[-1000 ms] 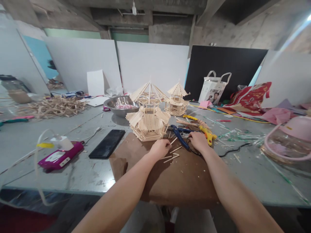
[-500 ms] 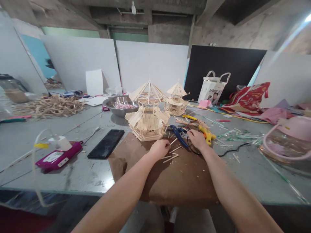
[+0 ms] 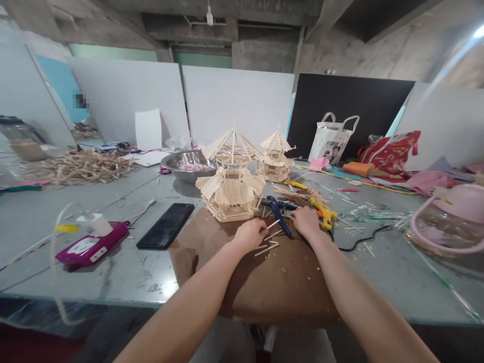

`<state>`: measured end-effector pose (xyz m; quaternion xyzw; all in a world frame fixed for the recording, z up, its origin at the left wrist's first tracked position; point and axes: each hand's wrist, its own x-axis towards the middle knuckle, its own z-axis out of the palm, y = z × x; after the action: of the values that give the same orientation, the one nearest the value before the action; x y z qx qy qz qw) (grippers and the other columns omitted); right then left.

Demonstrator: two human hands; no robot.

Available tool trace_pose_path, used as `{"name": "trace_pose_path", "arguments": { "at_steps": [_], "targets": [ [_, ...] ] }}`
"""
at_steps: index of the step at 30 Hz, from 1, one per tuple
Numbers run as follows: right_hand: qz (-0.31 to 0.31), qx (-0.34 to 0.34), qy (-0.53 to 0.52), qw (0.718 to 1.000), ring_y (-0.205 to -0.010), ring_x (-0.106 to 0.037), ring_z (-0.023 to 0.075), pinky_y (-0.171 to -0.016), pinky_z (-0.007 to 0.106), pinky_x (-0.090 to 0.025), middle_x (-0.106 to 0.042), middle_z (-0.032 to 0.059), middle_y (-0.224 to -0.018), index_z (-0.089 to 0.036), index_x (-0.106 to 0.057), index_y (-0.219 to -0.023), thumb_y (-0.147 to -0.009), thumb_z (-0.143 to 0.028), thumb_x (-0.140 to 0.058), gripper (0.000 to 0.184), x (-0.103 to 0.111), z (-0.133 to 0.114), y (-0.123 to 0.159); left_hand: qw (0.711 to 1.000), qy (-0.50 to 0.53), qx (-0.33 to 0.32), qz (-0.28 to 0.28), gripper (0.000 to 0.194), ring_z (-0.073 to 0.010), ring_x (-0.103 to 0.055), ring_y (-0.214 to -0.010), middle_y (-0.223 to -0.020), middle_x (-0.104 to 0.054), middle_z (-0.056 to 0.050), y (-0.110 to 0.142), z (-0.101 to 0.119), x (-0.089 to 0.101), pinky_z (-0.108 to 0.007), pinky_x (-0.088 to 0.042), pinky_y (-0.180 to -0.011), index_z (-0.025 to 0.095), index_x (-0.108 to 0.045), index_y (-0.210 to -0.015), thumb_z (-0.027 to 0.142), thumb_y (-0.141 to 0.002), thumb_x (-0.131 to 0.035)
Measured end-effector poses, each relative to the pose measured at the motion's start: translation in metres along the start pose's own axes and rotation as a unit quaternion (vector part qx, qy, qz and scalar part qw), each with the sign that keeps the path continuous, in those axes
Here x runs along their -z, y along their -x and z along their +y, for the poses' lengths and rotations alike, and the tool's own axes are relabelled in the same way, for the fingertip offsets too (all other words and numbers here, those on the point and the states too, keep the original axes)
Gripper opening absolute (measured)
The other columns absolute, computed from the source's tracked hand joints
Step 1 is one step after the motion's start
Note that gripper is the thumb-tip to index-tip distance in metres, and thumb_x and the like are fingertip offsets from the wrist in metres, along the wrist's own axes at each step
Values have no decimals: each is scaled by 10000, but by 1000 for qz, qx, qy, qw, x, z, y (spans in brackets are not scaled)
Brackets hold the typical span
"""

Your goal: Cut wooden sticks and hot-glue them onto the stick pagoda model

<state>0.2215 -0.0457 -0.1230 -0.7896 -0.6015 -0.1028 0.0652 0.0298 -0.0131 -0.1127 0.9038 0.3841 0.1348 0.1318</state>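
Observation:
My left hand (image 3: 251, 234) is closed in a pinch on a thin wooden stick (image 3: 273, 224) that points up and right from the fingertips. Below it, several loose sticks (image 3: 266, 249) lie on a brown sheet (image 3: 280, 292). My right hand (image 3: 305, 222) is closed beside a blue-handled tool (image 3: 279, 217), which looks like pliers; what its fingertips hold, if anything, is too small to make out. Just right of that hand lies a yellow glue gun (image 3: 324, 214). Behind my left hand stands a pavilion model (image 3: 231, 194) built of sticks, its upper roof an open frame.
A smaller stick pavilion (image 3: 276, 156) and a metal bowl (image 3: 189, 166) stand farther back. Left are a black phone (image 3: 165, 226), a purple power strip (image 3: 93, 244) and a stick pile (image 3: 86, 166). A pink-handled clear pot (image 3: 446, 222) stands right; a black cord (image 3: 365, 237) crosses the table.
My right hand has drawn slightly nearer to me, away from the blue-handled tool. My left hand has shifted slightly right, still with the stick. An orange item now shows by the red bag.

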Motion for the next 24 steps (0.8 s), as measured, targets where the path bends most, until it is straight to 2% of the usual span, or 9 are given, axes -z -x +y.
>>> {"name": "trace_pose_path", "arguments": {
  "at_steps": [6,13,16,19,21,22,23,24],
  "targets": [
    [15,-8,9,1000,-872,-500,238,-691,341,-296,-609,134,-889,-131,-608,-818,-789,-184,-381,236,-8,-1,-2,1000,2,3,1,212,-169,-550,-779,-840,-616,-32,-1,0,0,-247,-390,-650,213,-609,-790,300,-741,-422],
    [33,-23,-32,999,-816,-547,253,-725,389,-270,-627,151,-810,-112,-570,-831,-801,-165,-347,231,-10,6,-2,1000,19,7,14,203,-165,-549,-730,-784,-624,-27,-1,-1,-1,-248,-376,-619,218,-611,-761,297,-733,-426],
    [59,-28,-79,995,-782,-564,239,-750,389,-278,-634,130,-744,-124,-559,-846,-814,-187,-329,241,-6,7,-3,999,44,12,24,194,-160,-544,-681,-724,-622,-28,-2,0,0,-249,-365,-590,205,-608,-732,295,-724,-436],
    [106,-28,-133,985,-830,-557,192,-767,337,-313,-626,104,-855,-148,-511,-959,-848,-227,-243,301,1,6,-2,994,103,20,40,187,-140,-535,-618,-656,-615,-23,-2,0,1,-238,-360,-566,185,-595,-717,279,-727,-433],
    [160,-36,-254,953,-791,-569,159,-722,299,-361,-606,96,-916,-147,-450,-1047,-857,-274,-196,342,7,3,0,985,165,24,42,197,-122,-523,-561,-613,-609,-14,-3,2,1,-224,-360,-538,172,-574,-719,283,-740,-413],
    [183,-41,-351,918,-743,-579,151,-683,288,-382,-601,89,-911,-149,-437,-1057,-849,-313,-217,344,9,1,1,979,199,24,40,203,-112,-513,-526,-602,-608,-10,-3,3,1,-218,-360,-519,168,-562,-729,291,-747,-402],
    [193,-45,-462,865,-689,-585,145,-641,280,-398,-600,73,-885,-157,-442,-1045,-827,-356,-275,339,12,-3,3,972,231,24,37,208,-102,-498,-490,-597,-608,-7,-3,4,1,-212,-358,-498,164,-550,-743,299,-752,-392],
    [185,-49,-571,799,-641,-588,144,-605,275,-406,-601,54,-844,-169,-462,-1010,-783,-395,-363,335,13,-7,6,965,259,25,33,211,-92,-480,-454,-596,-608,-4,-3,4,1,-207,-354,-475,162,-540,-759,307,-754,-386]
  ]
}}
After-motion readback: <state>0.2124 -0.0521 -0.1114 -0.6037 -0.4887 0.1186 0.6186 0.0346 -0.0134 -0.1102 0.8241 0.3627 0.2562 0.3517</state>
